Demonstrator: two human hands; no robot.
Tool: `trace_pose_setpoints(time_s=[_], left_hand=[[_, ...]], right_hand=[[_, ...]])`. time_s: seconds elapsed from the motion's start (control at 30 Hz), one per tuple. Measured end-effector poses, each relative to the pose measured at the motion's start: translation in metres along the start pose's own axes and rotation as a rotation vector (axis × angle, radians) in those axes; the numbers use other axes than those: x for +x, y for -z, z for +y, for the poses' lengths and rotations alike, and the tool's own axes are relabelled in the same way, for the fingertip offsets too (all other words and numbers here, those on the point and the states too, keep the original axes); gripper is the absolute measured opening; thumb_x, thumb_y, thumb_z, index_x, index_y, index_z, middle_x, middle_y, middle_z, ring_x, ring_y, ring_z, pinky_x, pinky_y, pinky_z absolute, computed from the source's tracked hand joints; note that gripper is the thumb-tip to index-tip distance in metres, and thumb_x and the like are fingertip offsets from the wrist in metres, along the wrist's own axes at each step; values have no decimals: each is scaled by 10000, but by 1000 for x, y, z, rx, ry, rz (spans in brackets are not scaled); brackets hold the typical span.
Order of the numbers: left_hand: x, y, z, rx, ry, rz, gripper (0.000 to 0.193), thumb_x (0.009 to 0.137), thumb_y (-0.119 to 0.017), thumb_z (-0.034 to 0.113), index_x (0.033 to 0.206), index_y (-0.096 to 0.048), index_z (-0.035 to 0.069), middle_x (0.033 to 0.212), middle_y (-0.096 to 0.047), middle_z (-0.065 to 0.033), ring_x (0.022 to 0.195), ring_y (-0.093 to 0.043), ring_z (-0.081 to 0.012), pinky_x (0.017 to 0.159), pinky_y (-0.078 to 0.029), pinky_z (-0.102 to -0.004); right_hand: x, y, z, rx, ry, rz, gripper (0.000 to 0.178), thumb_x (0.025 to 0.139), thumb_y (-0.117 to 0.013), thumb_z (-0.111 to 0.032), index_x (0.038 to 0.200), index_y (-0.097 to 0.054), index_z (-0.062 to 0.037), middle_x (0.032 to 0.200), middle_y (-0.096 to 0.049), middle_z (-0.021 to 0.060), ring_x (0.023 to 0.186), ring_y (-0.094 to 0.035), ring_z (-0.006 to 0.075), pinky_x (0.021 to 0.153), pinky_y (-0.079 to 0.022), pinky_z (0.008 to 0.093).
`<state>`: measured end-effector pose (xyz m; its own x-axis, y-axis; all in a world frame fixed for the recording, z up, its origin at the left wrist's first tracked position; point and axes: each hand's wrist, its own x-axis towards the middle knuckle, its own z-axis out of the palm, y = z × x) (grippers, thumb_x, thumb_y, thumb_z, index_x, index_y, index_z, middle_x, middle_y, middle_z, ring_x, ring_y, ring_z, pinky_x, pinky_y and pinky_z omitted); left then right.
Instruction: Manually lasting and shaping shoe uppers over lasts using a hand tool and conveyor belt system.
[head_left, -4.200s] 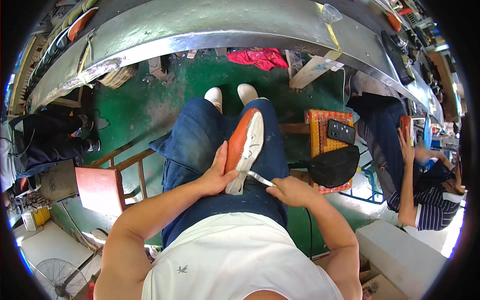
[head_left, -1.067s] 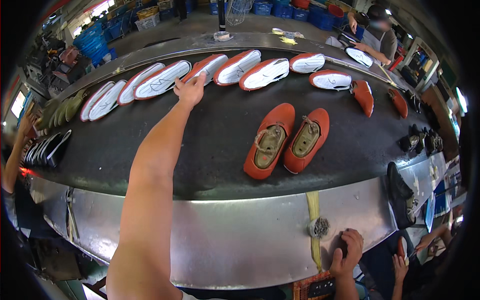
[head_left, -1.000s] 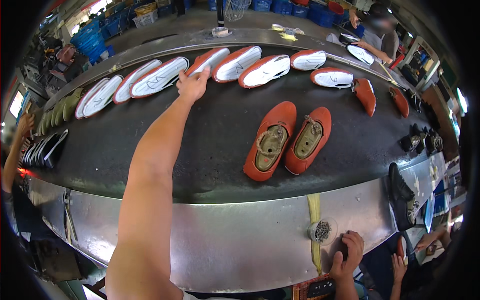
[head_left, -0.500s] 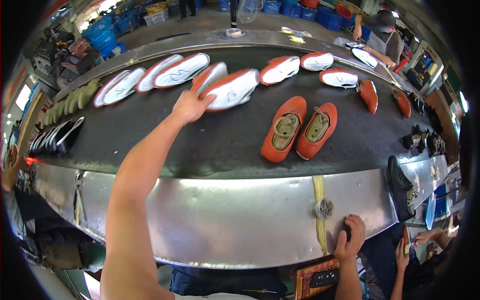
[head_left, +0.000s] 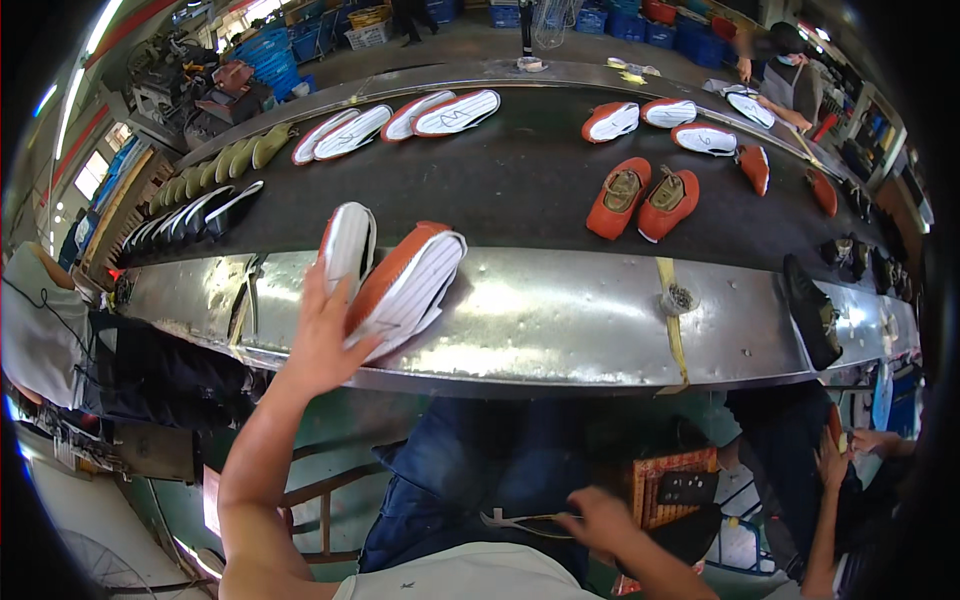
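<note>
My left hand [head_left: 325, 335] is closed around the heel ends of a pair of red shoes, fingers on one and thumb against the other. The left shoe [head_left: 349, 245] and the right shoe [head_left: 410, 285] show their white soles, over the metal ledge [head_left: 540, 320] at the conveyor's near side. Low in front of my body, my right hand [head_left: 605, 522] is slightly blurred, with its fingers apart. They are beside a hand tool [head_left: 525, 520] with a metal head and yellowish handle, lying by my lap; whether they touch it is unclear.
The dark conveyor belt [head_left: 440, 190] carries white-soled shoes [head_left: 458, 113], an upright red pair [head_left: 645, 200], olive shoes [head_left: 235, 160] and black ones [head_left: 225, 210]. A round metal brush-like piece [head_left: 680, 298] and a black shoe [head_left: 810, 315] occupy the ledge. Other people work at left, right and far right.
My left hand has brought the pair of shoes off the belt toward me, over the metal ledge. My right hand has moved from the ledge down to the tool. The view has shifted.
</note>
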<state>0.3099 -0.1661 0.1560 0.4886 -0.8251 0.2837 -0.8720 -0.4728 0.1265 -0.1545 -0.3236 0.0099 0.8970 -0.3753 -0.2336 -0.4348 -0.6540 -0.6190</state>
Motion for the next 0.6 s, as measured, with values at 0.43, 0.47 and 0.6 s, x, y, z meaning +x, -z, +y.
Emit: trace_pose_setpoints(time_s=[0.43, 0.47, 0.6], left_hand=[[115, -26, 32, -343, -8, -259, 875, 844, -766, 425, 1527, -391, 27, 1425, -550, -275, 1292, -563, -408, 1098, -437, -404], [94, -9, 43, -374, -59, -169, 865, 846, -780, 382, 1527, -386, 22, 1425, -547, -266, 1302, -558, -389, 1108, -427, -399], [-27, 37, 76, -838, -83, 79, 864, 843, -816, 242, 1537, -351, 22, 1414, -550, -209, 1327, -529, -303, 1132, -396, -393]], right_hand=[[-53, -68, -44, -60, 11, -562, 612, 783, -777, -224, 1343, -571, -88, 1111, -638, 135, 1068, -653, 301, 874, -544, 431], [-53, -75, -26, -54, -3, -558, 612, 783, -777, -224, 1343, -571, -88, 1111, -638, 135, 1068, -653, 301, 874, -544, 431], [-82, -82, 24, 657, -211, -747, 642, 775, -801, -195, 1356, -561, -64, 1127, -650, 61, 996, -620, 143, 897, -501, 313]])
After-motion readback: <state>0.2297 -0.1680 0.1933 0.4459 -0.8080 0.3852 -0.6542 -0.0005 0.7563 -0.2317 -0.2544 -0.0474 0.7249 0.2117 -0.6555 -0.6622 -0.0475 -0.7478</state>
